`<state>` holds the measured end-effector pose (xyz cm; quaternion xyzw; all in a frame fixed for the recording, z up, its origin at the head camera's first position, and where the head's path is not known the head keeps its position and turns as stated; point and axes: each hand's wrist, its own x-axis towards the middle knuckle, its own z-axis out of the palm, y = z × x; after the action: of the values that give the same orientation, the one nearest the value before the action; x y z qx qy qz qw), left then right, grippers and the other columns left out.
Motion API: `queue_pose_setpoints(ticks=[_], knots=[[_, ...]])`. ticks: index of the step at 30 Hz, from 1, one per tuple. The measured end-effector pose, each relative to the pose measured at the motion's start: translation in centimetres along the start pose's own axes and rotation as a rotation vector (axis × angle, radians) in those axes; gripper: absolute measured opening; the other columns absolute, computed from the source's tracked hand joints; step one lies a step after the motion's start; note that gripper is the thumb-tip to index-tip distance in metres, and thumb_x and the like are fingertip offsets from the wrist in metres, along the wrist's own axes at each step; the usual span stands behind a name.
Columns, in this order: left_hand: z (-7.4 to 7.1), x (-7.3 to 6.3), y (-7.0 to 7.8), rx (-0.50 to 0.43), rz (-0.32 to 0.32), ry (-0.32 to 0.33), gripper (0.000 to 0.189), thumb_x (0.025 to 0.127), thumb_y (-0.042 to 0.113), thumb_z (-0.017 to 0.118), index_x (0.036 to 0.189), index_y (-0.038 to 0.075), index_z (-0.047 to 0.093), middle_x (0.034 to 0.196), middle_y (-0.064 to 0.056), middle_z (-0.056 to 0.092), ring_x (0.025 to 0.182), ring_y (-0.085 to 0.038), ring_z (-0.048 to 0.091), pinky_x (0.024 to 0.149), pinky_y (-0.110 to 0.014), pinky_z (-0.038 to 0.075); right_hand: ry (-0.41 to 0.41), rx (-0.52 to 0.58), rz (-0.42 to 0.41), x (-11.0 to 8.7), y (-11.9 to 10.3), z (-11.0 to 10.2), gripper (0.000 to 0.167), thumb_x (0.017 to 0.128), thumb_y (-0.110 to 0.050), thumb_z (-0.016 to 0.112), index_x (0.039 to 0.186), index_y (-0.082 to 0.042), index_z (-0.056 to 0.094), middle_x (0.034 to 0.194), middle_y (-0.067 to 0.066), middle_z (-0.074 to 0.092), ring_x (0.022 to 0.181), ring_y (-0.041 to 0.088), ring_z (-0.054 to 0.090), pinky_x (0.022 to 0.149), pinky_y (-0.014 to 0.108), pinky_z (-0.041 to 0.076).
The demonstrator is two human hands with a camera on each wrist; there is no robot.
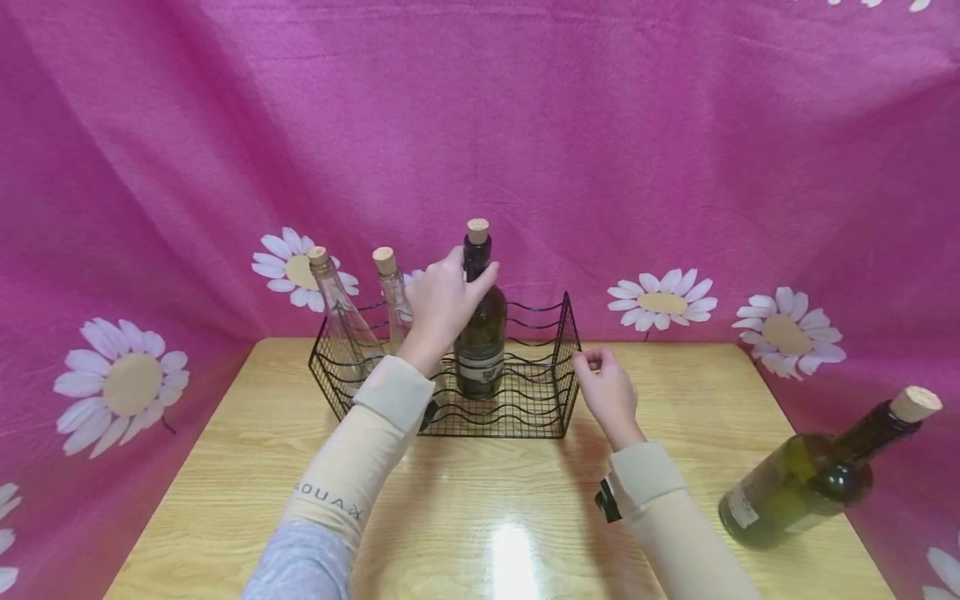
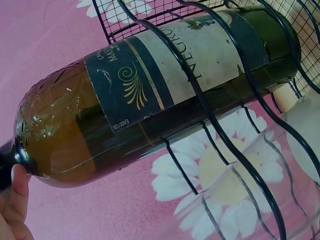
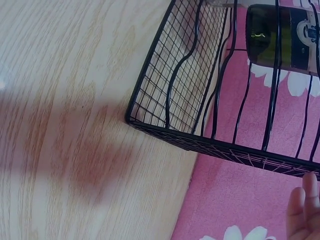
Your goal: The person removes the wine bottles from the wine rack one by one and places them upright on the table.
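Observation:
My left hand (image 1: 442, 292) grips the neck of a dark green wine bottle (image 1: 482, 333) with a cork in its top. The bottle stands upright inside a black wire rack (image 1: 525, 408); its cream and dark label (image 2: 175, 65) shows through the wavy wires in the left wrist view. My right hand (image 1: 606, 392) is at the rack's right side panel, thumb and curled fingers at its edge. In the right wrist view, fingertips (image 3: 311, 182) touch the mesh panel. Two clear corked bottles, one left (image 1: 341, 321) and one nearer the middle (image 1: 393, 292), lean in the rack.
Another green corked wine bottle (image 1: 798, 487) stands on the wooden table (image 1: 450, 517) at the right front. Pink cloth (image 1: 480, 108) with white daisies hangs behind the table and along both sides.

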<state>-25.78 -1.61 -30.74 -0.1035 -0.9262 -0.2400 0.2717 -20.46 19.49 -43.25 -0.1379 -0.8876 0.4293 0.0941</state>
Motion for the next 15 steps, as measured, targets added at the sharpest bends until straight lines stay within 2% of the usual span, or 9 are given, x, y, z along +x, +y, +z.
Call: queue_pose_setpoints(ticks=[4,15], knots=[[0.05,0.03,0.08,-0.003,0.006,0.003,0.041,0.082,0.051,0.052,0.09,0.013,0.061,0.073,-0.005,0.066,0.063,-0.023,0.06,0.059,-0.041,0.038,0.003,0.007,0.0,-0.01,0.03,0.08,0.04,0.087,-0.044,0.043,0.104,-0.01,0.054,0.101,0.008,0.058,0.082,0.024,0.053,0.073,0.038,0.036],[-0.61,0.32,0.35,-0.04,0.011,0.022,0.04,0.081,0.05,0.053,0.089,0.012,0.061,0.072,-0.004,0.065,0.061,-0.023,0.061,0.05,-0.038,0.039,0.009,0.012,-0.003,-0.11,0.1,0.11,0.042,0.087,-0.046,0.043,0.105,-0.009,0.054,0.101,0.009,0.058,0.083,0.025,0.053,0.074,0.039,0.035]])
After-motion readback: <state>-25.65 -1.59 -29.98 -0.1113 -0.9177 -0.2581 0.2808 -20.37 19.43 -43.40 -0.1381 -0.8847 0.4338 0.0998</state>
